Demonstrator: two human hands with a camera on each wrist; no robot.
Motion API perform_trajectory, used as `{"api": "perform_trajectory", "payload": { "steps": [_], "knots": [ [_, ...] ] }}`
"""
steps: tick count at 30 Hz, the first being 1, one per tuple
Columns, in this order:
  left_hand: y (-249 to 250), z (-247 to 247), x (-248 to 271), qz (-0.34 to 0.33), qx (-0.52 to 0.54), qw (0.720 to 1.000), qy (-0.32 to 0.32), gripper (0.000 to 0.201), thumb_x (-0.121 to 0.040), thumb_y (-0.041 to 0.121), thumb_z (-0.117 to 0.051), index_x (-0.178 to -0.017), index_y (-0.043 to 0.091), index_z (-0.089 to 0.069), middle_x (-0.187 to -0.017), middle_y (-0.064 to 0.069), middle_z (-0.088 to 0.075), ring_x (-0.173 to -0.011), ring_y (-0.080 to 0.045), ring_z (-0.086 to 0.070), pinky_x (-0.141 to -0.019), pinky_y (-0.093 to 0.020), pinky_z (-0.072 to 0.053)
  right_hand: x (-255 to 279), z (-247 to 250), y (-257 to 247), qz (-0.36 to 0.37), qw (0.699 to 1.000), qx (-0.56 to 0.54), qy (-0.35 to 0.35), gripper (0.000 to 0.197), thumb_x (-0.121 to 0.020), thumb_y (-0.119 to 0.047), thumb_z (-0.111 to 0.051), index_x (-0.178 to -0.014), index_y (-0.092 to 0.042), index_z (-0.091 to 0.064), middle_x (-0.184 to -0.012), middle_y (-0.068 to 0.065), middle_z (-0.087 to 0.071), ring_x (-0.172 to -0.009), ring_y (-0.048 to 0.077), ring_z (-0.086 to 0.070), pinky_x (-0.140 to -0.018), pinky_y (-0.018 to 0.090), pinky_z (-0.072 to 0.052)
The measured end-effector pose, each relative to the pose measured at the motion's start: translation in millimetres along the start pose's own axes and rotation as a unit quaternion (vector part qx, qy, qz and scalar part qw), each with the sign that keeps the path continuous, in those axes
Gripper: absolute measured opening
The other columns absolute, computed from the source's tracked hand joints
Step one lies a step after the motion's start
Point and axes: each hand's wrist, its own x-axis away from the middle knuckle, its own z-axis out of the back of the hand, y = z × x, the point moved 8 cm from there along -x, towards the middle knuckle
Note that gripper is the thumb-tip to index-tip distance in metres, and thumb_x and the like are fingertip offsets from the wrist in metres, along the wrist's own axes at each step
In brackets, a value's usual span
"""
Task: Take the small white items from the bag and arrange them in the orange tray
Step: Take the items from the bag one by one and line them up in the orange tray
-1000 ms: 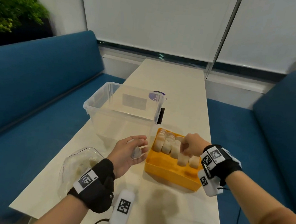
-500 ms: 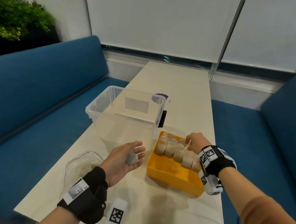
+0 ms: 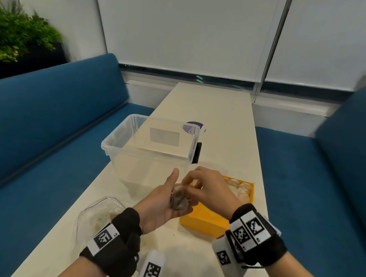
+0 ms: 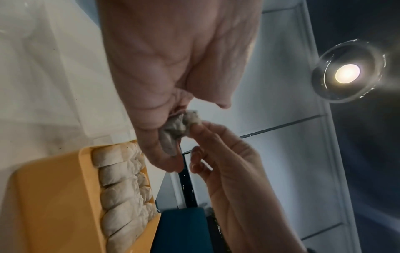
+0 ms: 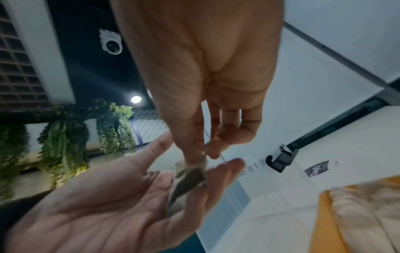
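Note:
A small greyish-white item (image 3: 178, 199) lies on the fingers of my left hand (image 3: 160, 205), which is palm up above the table, just left of the orange tray (image 3: 205, 223). My right hand (image 3: 208, 190) reaches over from the tray side and pinches the item (image 5: 190, 178) between thumb and forefinger. The left wrist view shows the same item (image 4: 177, 130) between both hands. A row of white items (image 3: 239, 188) stands along the tray's far side (image 4: 121, 188). The clear bag (image 3: 101, 215) lies by my left wrist, near the table's left edge.
An open clear plastic bin (image 3: 150, 146) stands just beyond my hands, with a black clip (image 3: 197, 153) on its right side and a purple-labelled lid (image 3: 193, 127) behind it. Blue benches (image 3: 32, 135) flank the narrow table. A white marker block (image 3: 151, 269) hangs near the front edge.
My right hand left the row of items in the tray, moved left to my left palm and pinched the item lying there. The left hand shifted slightly right.

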Motion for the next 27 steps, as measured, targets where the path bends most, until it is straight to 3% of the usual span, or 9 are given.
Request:
{"api": "perform_trajectory", "payload": {
  "steps": [3,5,9,13,16,19,23,27],
  "knots": [
    [12,12,0,-0.070,0.014,0.997,0.029,0.028,-0.095,0.021,-0.057,-0.116,0.003,-0.062,-0.098,-0.009,-0.071,-0.092,-0.015,-0.069,-0.082,-0.024,-0.056,6,10,20,-0.067,0.980,-0.159,0.102,0.012,-0.084,-0.021,-0.068,-0.081,-0.010,-0.067,-0.071,-0.001,-0.067,-0.059,0.007,-0.061,-0.059,0.023,-0.051],
    [22,24,2,-0.115,0.026,0.990,0.071,0.020,-0.090,0.003,-0.061,-0.110,0.002,-0.063,-0.096,-0.011,-0.069,-0.083,-0.012,-0.068,-0.073,-0.020,-0.056,15,6,28,-0.108,0.952,-0.263,0.109,0.011,-0.085,-0.013,-0.066,-0.082,-0.003,-0.064,-0.068,0.006,-0.067,-0.056,0.009,-0.062,-0.058,0.027,-0.051],
    [49,27,6,-0.178,-0.010,0.978,0.103,0.009,-0.091,0.008,-0.061,-0.100,0.007,-0.065,-0.085,-0.005,-0.065,-0.078,-0.013,-0.060,-0.070,-0.023,-0.052,21,-10,25,-0.120,0.947,-0.295,0.042,0.012,-0.084,-0.010,-0.065,-0.087,0.001,-0.063,-0.076,0.015,-0.070,-0.063,0.014,-0.067,-0.062,0.030,-0.051],
    [75,12,12,-0.235,-0.157,0.953,0.111,0.006,-0.091,0.013,-0.064,-0.093,0.013,-0.069,-0.092,-0.006,-0.070,-0.086,-0.015,-0.064,-0.073,-0.024,-0.052,18,-9,19,-0.109,0.931,-0.343,0.059,0.018,-0.087,-0.013,-0.063,-0.100,0.000,-0.064,-0.082,0.014,-0.071,-0.066,0.016,-0.067,-0.063,0.029,-0.052],
    [81,4,12,-0.252,-0.192,0.943,0.104,0.013,-0.090,0.019,-0.065,-0.102,0.016,-0.067,-0.104,-0.005,-0.069,-0.095,-0.016,-0.066,-0.076,-0.025,-0.054,17,-3,14,-0.105,0.908,-0.398,0.083,0.018,-0.088,-0.009,-0.064,-0.101,0.003,-0.065,-0.088,0.017,-0.072,-0.068,0.019,-0.068,-0.065,0.029,-0.053],
    [75,6,8,-0.221,-0.194,0.950,0.104,0.029,-0.087,0.029,-0.069,-0.114,0.023,-0.061,-0.113,0.001,-0.065,-0.102,-0.018,-0.064,-0.082,-0.030,-0.054,16,4,8,-0.096,0.900,-0.416,0.088,0.018,-0.088,-0.008,-0.063,-0.104,0.000,-0.065,-0.091,0.014,-0.073,-0.075,0.022,-0.071,-0.069,0.030,-0.055],
    [71,6,9,-0.224,-0.197,0.949,0.106,0.017,-0.089,0.022,-0.067,-0.105,0.014,-0.067,-0.109,-0.005,-0.068,-0.103,-0.022,-0.065,-0.084,-0.032,-0.056,13,17,9,-0.104,0.933,-0.329,0.099,0.024,-0.084,-0.015,-0.067,-0.106,-0.016,-0.059,-0.091,0.004,-0.075,-0.084,0.016,-0.072,-0.082,0.038,-0.057],
    [76,0,11,-0.248,-0.214,0.941,0.091,0.012,-0.091,0.018,-0.065,-0.101,0.013,-0.064,-0.104,-0.009,-0.070,-0.095,-0.019,-0.070,-0.077,-0.028,-0.058,7,44,0,-0.060,0.970,-0.176,0.155,0.017,-0.086,-0.032,-0.065,-0.102,-0.024,-0.063,-0.095,-0.009,-0.068,-0.087,0.003,-0.063,-0.075,0.019,-0.052]
  ]
}}
